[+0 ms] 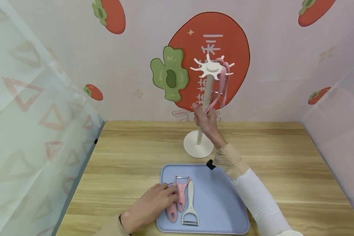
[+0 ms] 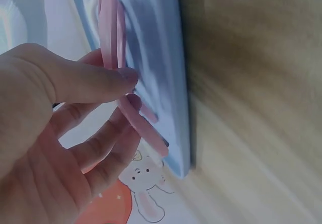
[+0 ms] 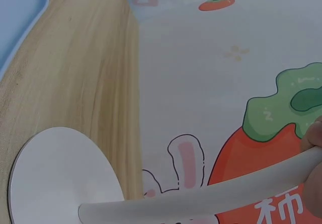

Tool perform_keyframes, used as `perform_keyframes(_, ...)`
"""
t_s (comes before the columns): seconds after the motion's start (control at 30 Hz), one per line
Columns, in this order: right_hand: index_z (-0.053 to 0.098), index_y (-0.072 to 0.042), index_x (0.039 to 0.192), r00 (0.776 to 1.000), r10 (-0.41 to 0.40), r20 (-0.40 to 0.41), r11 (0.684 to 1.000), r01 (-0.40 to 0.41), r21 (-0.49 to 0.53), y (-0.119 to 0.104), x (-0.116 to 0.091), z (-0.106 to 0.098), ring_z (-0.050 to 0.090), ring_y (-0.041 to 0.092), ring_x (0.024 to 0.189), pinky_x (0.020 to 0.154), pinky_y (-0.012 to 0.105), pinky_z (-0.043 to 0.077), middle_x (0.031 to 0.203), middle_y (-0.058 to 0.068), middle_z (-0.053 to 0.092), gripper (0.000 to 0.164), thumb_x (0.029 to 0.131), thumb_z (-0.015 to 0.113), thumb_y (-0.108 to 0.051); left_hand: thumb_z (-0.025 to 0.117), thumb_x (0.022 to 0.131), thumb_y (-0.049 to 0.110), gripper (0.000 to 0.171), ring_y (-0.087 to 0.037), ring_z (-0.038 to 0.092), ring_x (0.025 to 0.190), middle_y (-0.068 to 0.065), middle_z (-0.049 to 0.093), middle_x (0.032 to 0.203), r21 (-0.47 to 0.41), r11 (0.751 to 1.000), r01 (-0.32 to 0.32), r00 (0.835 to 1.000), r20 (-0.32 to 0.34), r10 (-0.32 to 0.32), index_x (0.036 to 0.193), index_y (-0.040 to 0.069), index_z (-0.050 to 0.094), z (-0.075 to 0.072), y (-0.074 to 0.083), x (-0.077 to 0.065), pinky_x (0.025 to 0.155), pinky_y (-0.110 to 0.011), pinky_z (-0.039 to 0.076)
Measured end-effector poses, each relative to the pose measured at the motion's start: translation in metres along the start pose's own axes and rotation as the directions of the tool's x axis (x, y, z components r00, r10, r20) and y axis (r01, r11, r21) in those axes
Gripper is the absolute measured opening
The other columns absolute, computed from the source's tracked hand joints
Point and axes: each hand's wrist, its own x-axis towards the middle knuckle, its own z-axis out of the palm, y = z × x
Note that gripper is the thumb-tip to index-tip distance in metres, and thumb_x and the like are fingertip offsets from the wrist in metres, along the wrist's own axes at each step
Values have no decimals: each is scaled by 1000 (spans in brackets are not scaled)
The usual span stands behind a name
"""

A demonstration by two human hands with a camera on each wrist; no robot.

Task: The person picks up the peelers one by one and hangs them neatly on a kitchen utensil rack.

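My left hand (image 1: 157, 201) reaches over the left side of the blue tray (image 1: 221, 196). Between its thumb and fingers it pinches a pink peeler (image 2: 108, 27), whose handle end shows below the fingers in the head view. Beside that lie a second pink peeler (image 1: 181, 193) and a white peeler (image 1: 190, 200) with its blade toward me. My right hand (image 1: 207, 123) grips the pole (image 3: 201, 201) of a white stand (image 1: 213, 67) with hooked arms on top. From a right-hand hook hangs another pink peeler (image 1: 223, 82).
The stand's round base (image 1: 191, 146) rests on the wooden table (image 1: 129, 154) behind the tray. A black tab (image 1: 210, 164) sits at the tray's far edge. Printed cloth walls (image 1: 135, 65) close off the back and both sides.
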Motion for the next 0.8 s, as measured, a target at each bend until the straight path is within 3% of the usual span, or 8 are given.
perform_keyframes(0.23, 47, -7, 77, 1000, 2, -1, 1000, -2, 16, 0, 0, 1, 28, 16, 35, 37, 26, 22, 47, -2, 35, 30, 105, 54, -15, 71, 90, 15, 15, -11, 54, 83, 10, 61, 103, 38, 997, -64, 998, -11, 65, 100, 25, 69, -18, -4, -5, 68, -23, 46)
perform_keyframes(0.43, 48, -3, 83, 1000, 6, 4, 1000, -6, 8, -1, -1, 0, 29, 16, 36, 37, 26, 23, 48, -1, 36, 26, 106, 53, -15, 76, 82, 4, 30, -11, 53, 85, 12, 61, 102, -6, 993, -118, 991, -58, 118, 102, 24, 67, -40, -8, -2, 71, -23, 48)
perform_keyframes(0.6, 51, -2, 93, 1000, 0, 11, 1000, -1, 12, -1, -2, 1, 29, 17, 36, 37, 26, 24, 49, -1, 37, 19, 106, 54, -15, 71, 73, -11, 48, -12, 60, 93, 10, 62, 110, -95, 992, -78, 990, -128, 66, 108, 21, 66, -63, -16, 2, 75, -24, 53)
perform_keyframes(0.7, 54, -8, 95, 1000, 0, 13, 1000, 0, 4, -1, -2, 1, 30, 17, 36, 37, 26, 25, 49, -1, 38, 13, 105, 54, -16, 72, 79, -10, 42, -11, 63, 96, 8, 62, 110, -167, 984, -59, 976, -217, 22, 110, 18, 65, -76, -25, 6, 79, -24, 55)
perform_keyframes(0.8, 54, -7, 95, 1000, 0, 13, 1000, 0, 0, -1, -2, 0, 30, 17, 36, 37, 26, 25, 50, -1, 38, 14, 105, 54, -16, 71, 89, -4, 30, -7, 62, 96, 8, 62, 108, -273, 960, -63, 960, -279, -16, 112, 15, 65, -87, -36, 9, 82, -21, 53)
